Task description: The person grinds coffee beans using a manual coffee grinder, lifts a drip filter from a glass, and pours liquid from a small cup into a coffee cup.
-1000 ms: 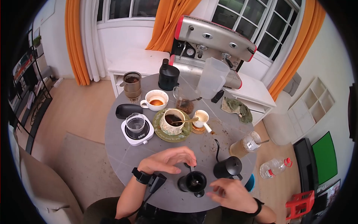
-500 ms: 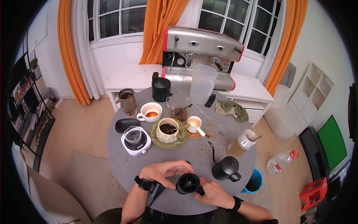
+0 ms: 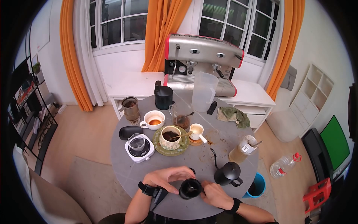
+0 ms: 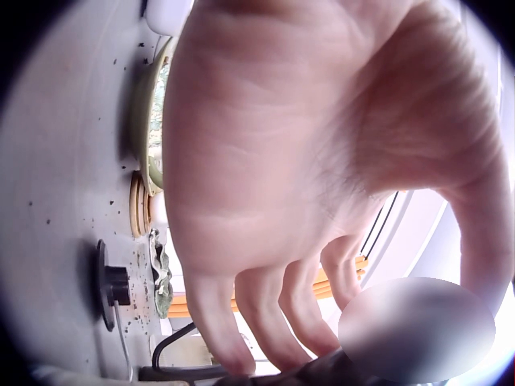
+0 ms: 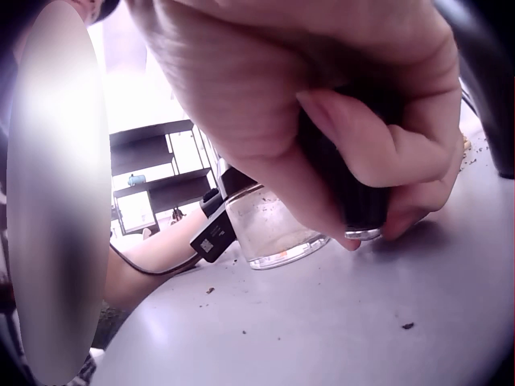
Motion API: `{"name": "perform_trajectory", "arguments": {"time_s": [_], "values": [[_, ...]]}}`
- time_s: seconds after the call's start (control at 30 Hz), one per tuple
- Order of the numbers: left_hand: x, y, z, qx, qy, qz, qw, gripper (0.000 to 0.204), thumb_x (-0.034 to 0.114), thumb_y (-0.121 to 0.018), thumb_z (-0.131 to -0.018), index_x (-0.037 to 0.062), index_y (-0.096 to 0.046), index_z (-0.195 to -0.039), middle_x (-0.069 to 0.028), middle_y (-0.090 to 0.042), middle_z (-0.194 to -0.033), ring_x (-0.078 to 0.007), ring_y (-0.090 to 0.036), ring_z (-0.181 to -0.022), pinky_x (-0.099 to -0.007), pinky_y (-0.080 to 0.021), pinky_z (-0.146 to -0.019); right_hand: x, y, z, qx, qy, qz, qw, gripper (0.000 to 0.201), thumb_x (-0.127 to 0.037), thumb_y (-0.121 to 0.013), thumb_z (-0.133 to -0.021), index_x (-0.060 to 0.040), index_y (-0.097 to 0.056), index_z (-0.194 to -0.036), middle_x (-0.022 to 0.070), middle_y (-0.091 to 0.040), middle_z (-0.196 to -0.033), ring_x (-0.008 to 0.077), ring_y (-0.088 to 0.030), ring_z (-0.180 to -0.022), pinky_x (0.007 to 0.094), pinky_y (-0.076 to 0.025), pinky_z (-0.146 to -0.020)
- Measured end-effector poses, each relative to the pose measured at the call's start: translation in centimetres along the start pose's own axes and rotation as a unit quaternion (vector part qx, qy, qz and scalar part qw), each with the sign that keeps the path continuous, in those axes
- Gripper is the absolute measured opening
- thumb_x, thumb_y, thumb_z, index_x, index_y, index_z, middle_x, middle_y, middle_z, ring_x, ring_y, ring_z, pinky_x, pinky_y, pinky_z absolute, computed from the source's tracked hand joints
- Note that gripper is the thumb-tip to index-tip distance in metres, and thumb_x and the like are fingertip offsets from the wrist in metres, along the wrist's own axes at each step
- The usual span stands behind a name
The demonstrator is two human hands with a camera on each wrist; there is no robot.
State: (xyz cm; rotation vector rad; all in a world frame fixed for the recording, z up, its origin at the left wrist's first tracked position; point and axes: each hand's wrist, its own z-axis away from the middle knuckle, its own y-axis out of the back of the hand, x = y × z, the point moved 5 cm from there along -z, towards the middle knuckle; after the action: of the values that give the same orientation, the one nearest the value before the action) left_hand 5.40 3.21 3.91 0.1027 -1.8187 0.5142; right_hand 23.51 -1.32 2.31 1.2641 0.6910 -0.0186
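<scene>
black and open-topped, the grinder (image 3: pixel 190 189) is sitting at the near side of the surface (image 3: pixel 130 171); the left hand (image 3: pixel 165 177) is clamping its body, presumably for bracing, while the right hand (image 3: pixel 217 195) is gripping a dark knob (image 5: pixel 366 209), likely for control.

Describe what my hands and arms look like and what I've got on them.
Your left hand has no glove; its wrist wears a black strap and a black box with a small pale square mark, and a thin dark cable runs along that forearm. Your right hand, also gloveless, has a plain black band at the wrist.
</scene>
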Motion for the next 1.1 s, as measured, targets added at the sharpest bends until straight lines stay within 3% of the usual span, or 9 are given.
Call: {"name": "perform_trajectory", "arguments": {"time_s": [0.13,0.23,0.3,0.43,0.5,0.63,0.87,1.03,1.1], "values": [[0.0,-0.1,0.0,0.002,0.001,-0.002,1.000,0.075,0.004,-0.080,-0.070,0.0013,-0.041,-0.135,-0.0083,-0.045,-0.135,-0.0183,-0.040,-0.131,-0.0361,-0.027,-0.112,0.8,0.6,0.8,-0.030,-0.012,-0.046,0.998,0.018,-0.007,-0.061,-0.079,0.0070,-0.055,-0.089,0.0276,-0.063,-0.088,0.0469,-0.061,-0.082,0.0505,-0.049,-0.071],[-0.1,0.0,0.0,0.007,-0.008,0.003,1.000,0.075,0.001,-0.080,-0.069,0.0015,-0.042,-0.134,-0.0124,-0.047,-0.136,-0.0208,-0.042,-0.130,-0.0357,-0.029,-0.110,-0.3,2.8,2.1,0.051,0.030,-0.070,0.996,0.012,-0.005,-0.061,-0.078,0.0060,-0.059,-0.082,0.0245,-0.065,-0.087,0.0466,-0.061,-0.081,0.0502,-0.048,-0.072],[-0.2,0.1,0.1,0.009,-0.022,0.004,1.000,0.076,0.006,-0.082,-0.069,0.0017,-0.042,-0.134,-0.0133,-0.048,-0.135,-0.0226,-0.043,-0.129,-0.0369,-0.030,-0.110,-1.6,5.9,3.7,0.198,0.045,-0.001,0.979,0.017,-0.011,-0.069,-0.079,0.0048,-0.063,-0.084,0.0185,-0.065,-0.080,0.0357,-0.066,-0.070,0.0420,-0.051,-0.062],[0.4,-0.2,-0.3,0.004,-0.071,0.040,0.997,0.078,0.023,-0.083,-0.073,0.0012,-0.041,-0.134,-0.0154,-0.048,-0.135,-0.0244,-0.043,-0.129,-0.0378,-0.030,-0.109,-6.5,11.9,7.3,0.210,0.000,-0.003,0.978,0.022,-0.007,-0.071,-0.079,-0.0010,-0.062,-0.099,0.0149,-0.062,-0.081,0.0313,-0.064,-0.071,0.0350,-0.050,-0.061],[1.0,-0.2,-0.7,0.074,-0.129,0.097,0.984,0.078,0.045,-0.076,-0.079,-0.0003,-0.043,-0.132,-0.0187,-0.050,-0.132,-0.0268,-0.046,-0.127,-0.0395,-0.032,-0.109,-7.7,12.6,8.6,0.177,0.030,-0.026,0.983,0.021,-0.005,-0.066,-0.081,0.0000,-0.059,-0.101,0.0179,-0.060,-0.087,0.0367,-0.061,-0.076,0.0396,-0.048,-0.065],[1.6,-0.7,-1.7,0.111,-0.162,0.072,0.978,0.072,0.055,-0.056,-0.090,-0.0028,-0.045,-0.130,-0.0198,-0.056,-0.125,-0.0278,-0.052,-0.122,-0.0401,-0.035,-0.109,-8.3,12.0,9.1,0.091,0.080,-0.012,0.993,0.018,-0.002,-0.059,-0.084,0.0014,-0.055,-0.101,0.0212,-0.057,-0.090,0.0417,-0.058,-0.080,0.0453,-0.046,-0.067],[1.9,-3.0,-1.5,0.109,-0.074,-0.058,0.990,0.075,0.062,-0.050,-0.089,-0.0025,-0.052,-0.126,-0.0198,-0.060,-0.120,-0.0277,-0.055,-0.117,-0.0384,-0.037,-0.105,-7.9,11.3,8.3,0.018,0.077,-0.005,0.997,0.018,-0.003,-0.058,-0.083,0.0021,-0.056,-0.100,0.0228,-0.056,-0.088,0.0434,-0.058,-0.079,0.0480,-0.046,-0.066],[1.7,-3.4,-1.6,0.076,-0.056,-0.091,0.991,0.054,0.048,-0.044,-0.097,-0.0017,-0.060,-0.113,-0.0103,-0.063,-0.108,-0.0193,-0.056,-0.105,-0.0321,-0.040,-0.096,-8.5,11.2,7.9,0.019,0.082,0.021,0.996,0.014,-0.003,-0.057,-0.083,0.0030,-0.057,-0.096,0.0237,-0.056,-0.087,0.0453,-0.058,-0.078,0.0498,-0.047,-0.067],[1.0,-3.4,-1.7,0.092,-0.032,-0.091,0.991,0.061,0.053,-0.044,-0.094,-0.0034,-0.061,-0.109,-0.0132,-0.064,-0.107,-0.0217,-0.058,-0.103,-0.0330,-0.041,-0.095,-8.2,10.8,7.8,0.026,0.082,0.001,0.996,0.013,-0.003,-0.057,-0.083,0.0033,-0.058,-0.094,0.0242,-0.057,-0.086,0.0458,-0.058,-0.078,0.0499,-0.047,-0.067]]}}
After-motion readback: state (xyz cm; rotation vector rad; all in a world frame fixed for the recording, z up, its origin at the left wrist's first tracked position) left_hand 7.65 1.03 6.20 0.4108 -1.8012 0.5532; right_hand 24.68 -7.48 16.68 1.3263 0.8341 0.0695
